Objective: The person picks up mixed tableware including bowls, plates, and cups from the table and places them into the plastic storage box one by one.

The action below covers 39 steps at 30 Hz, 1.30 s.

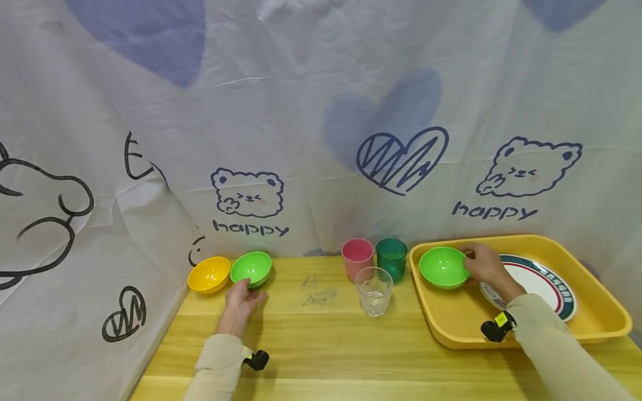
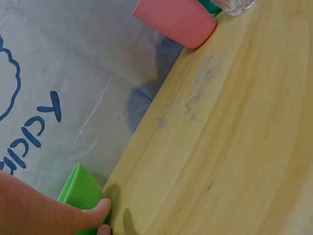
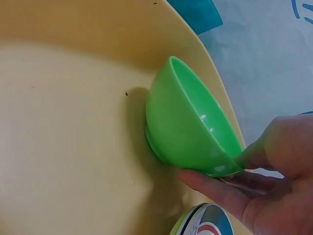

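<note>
Right hand [image 1: 489, 270]: one, gripping the right bowl [image 1: 443, 266], green, by its rim, thumb at the inner side, fingers beneath; bowl within the tray [image 1: 451, 320], contact of its base with the floor not certain. Left hand [image 1: 237, 309]: one, fingers at the near side of the left bowl [image 1: 252, 266], green, on the table [image 1: 311, 345]; whether they grip or merely touch, cannot tell. Progress, by judgement: partway, the ware being divided. In the tray: right bowl and plate [image 1: 539, 284], the latter just right of the right grip, partly under the wrist. Outside it: left bowl; yellow bowl [image 1: 208, 277], just left of that; pink cup [image 1: 357, 256], teal cup [image 1: 392, 259] and clear cup [image 1: 374, 298], left of the right grip. Edges: tray rim close behind and left of the right bowl; cloth [image 1: 301, 111] behind both hands. Room: bare tray floor nearer the person than the right grip; bare table from the left hand rightward to the cups.
</note>
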Each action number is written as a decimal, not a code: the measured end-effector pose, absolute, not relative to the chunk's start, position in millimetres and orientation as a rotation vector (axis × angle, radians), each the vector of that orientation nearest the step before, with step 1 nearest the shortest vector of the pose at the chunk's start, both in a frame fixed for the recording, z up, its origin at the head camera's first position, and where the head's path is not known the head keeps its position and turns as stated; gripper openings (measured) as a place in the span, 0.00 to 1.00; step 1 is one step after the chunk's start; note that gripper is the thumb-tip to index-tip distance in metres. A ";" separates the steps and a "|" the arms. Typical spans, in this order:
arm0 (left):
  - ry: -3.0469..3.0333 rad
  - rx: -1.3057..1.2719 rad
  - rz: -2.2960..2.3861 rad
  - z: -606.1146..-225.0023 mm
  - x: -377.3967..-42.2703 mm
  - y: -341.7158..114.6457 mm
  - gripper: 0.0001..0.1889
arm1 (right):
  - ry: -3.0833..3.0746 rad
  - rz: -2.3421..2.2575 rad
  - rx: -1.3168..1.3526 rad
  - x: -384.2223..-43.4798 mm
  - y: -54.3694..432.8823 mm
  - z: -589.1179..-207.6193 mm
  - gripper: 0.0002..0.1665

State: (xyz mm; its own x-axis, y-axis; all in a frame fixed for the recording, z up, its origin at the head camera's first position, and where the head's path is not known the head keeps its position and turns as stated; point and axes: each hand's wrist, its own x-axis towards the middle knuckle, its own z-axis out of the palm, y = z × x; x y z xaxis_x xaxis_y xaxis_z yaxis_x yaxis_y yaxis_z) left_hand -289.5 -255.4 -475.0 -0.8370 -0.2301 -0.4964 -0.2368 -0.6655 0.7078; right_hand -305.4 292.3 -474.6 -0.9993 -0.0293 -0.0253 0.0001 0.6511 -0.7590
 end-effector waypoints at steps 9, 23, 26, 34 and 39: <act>1.174 -0.940 2.777 -472.3 -288.8 -256.6 0.39 | 2.840 -1.180 -0.049 -300.8 288.3 -467.4 0.27; 1.084 -0.874 2.839 -473.4 -298.2 -260.4 0.42 | 2.898 -0.996 -0.063 -289.1 291.0 -457.4 0.30; 1.122 -0.858 2.837 -478.1 -294.3 -263.7 0.42 | 2.936 -0.982 -0.102 -287.6 290.6 -455.9 0.29; 1.304 -0.687 2.783 -487.6 -283.2 -266.2 0.37 | 2.959 -1.039 -0.146 -275.8 290.7 -457.0 0.28; 1.410 -0.610 2.755 -490.6 -276.8 -265.2 0.37 | 2.965 -1.099 -0.129 -268.9 289.7 -457.0 0.28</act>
State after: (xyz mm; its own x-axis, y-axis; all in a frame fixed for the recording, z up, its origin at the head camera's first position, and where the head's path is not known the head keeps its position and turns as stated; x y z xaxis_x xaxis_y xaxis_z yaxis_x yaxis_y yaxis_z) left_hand -276.8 -265.2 -490.6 -0.9252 -0.1837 -0.3321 -0.1620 -0.6001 0.7833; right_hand -268.9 289.7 -457.0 -0.9964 -0.0684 0.0502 -0.0846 0.7554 -0.6497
